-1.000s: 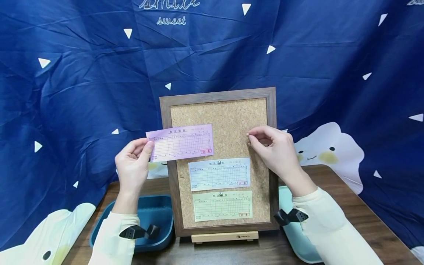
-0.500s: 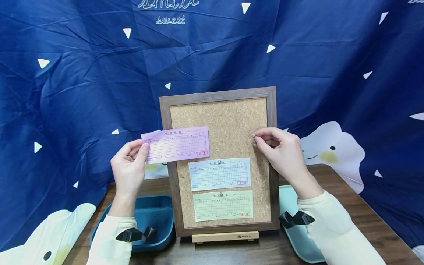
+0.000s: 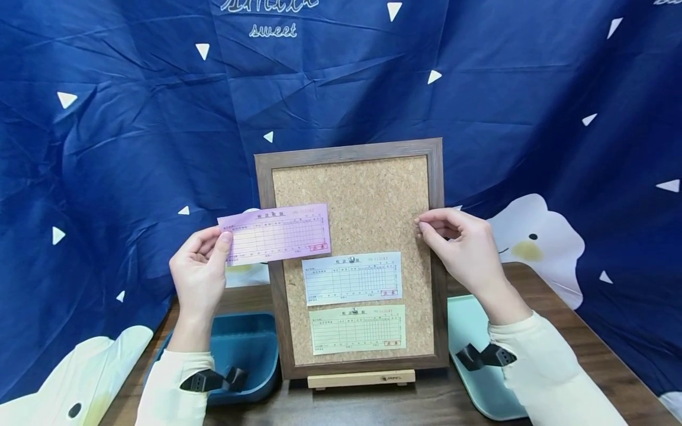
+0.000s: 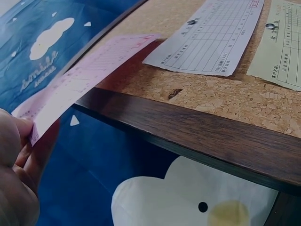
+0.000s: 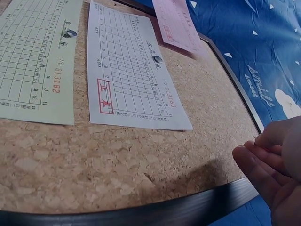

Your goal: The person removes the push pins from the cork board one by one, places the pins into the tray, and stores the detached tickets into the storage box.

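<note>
My left hand (image 3: pixel 199 266) pinches the left end of a pink receipt slip (image 3: pixel 277 234), thumb in front. The slip's right part overlaps the left side of a framed corkboard (image 3: pixel 362 195); in the left wrist view it stands off the cork at a slant. A blue-white receipt slip (image 3: pixel 353 281) and, below it, a pale green one (image 3: pixel 358 332) hang on the board, each under a silver tack at its top. By the board's right frame, my right hand (image 3: pixel 460 248) pinches a tiny thumbtack (image 5: pixel 255 139), mostly hidden between thumb and index fingertip.
The board leans on a light wooden stand (image 3: pixel 362 378) on a dark wooden table (image 3: pixel 565 331). A dark blue bin (image 3: pixel 250 355) stands at its left, a pale teal tray (image 3: pixel 479 367) at its right. A blue patterned cloth (image 3: pixel 341 71) hangs behind.
My left hand has drawn the pink slip a little to the left and slightly down. The right hand has moved right, from over the cork to the right frame, still pinching.
</note>
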Tool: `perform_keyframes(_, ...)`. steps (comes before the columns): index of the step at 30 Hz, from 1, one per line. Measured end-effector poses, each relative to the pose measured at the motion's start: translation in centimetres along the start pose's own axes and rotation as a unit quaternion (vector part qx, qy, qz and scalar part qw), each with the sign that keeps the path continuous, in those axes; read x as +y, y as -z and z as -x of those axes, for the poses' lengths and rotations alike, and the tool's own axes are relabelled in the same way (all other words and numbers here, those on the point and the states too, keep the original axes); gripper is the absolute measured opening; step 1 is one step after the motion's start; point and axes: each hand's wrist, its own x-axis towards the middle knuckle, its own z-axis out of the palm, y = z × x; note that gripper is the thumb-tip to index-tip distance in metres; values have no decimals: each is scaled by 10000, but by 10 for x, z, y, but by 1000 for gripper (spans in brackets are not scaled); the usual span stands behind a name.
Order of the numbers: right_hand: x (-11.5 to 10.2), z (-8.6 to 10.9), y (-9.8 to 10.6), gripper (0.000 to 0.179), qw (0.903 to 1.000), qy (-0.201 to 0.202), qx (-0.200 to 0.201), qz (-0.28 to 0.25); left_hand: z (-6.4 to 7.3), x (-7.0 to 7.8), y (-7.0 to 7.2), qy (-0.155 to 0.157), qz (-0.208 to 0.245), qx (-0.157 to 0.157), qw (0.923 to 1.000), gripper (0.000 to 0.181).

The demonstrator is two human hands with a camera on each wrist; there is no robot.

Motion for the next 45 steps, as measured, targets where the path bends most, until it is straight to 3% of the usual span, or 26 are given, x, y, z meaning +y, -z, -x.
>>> perform_keyframes(16, 6, 12, 9, 9, 9995, -267, -57, -146, 4, 0, 11, 179, -121, 169, 9996, 18)
perform_keyframes(29, 8, 17, 21, 12, 9952, -685, -377, -595, 7, -4, 19, 164, -70, 175, 9997, 17)
perform_keyframes(39, 12, 19, 27, 13, 9964, -601, -251, -544, 8, -6, 26, 140, 93, 216, 9996, 14)
perform_keyframes(45, 12, 20, 29, 13, 9962, -554, -244, -623, 6, -7, 26, 115, -47, 182, 9998, 18)
